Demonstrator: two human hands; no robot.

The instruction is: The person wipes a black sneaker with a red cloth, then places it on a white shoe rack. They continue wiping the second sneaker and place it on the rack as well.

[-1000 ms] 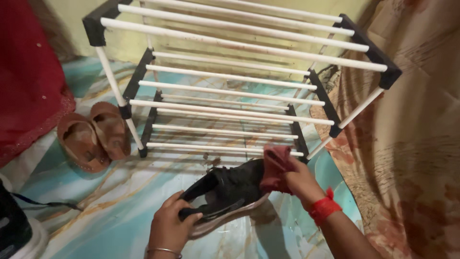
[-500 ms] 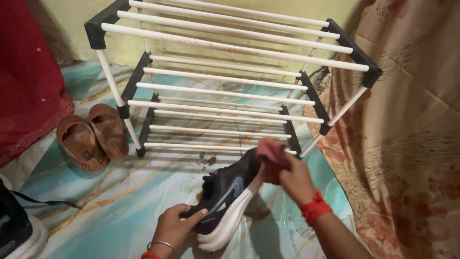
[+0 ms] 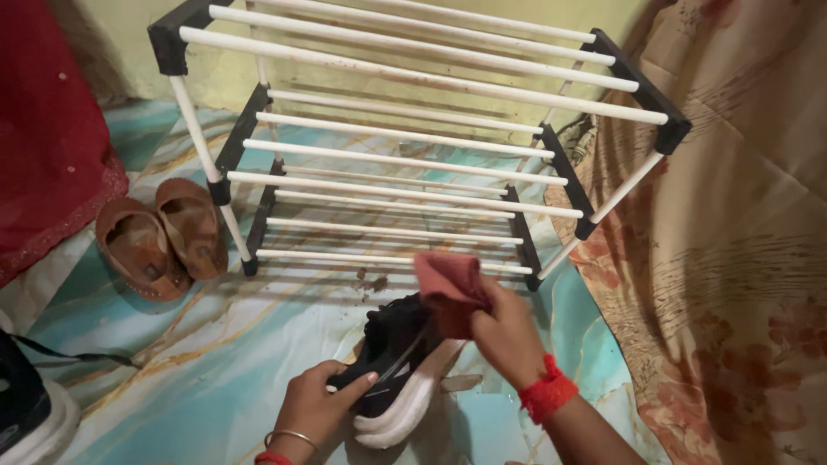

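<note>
Head camera, looking down at a floor covered by a teal, marbled plastic sheet. The landmark is an empty shoe rack of white rods and black plastic corner joints, standing against a pale wall.

Just in front of the rack's bottom rail, a black fabric sports shoe with a thick white foam sole is tipped onto its side, sole facing the right of the picture. The left hand, with a thin metal bangle at the wrist, is closed around the shoe's heel end, thumb on top. The right hand, with a red band at the wrist, is closed on a crumpled dull red cloth, pressing it against the shoe's toe end nearest the rack.

The shoe looks light. Its upper seems soft and likely to give under pressure, while the sole looks firmer, so the heel and the sole edge appear the steadier places to hold it. The cloth is limp and bunches easily in the fingers.

Left of the rack lies a pair of brown slip-on sandals, side by side. Further left of the rack hangs red fabric. Right of the rack is a beige, flower-printed drape. At the bottom left corner, well apart from the rack, shows part of another black shoe with a white sole.
</note>
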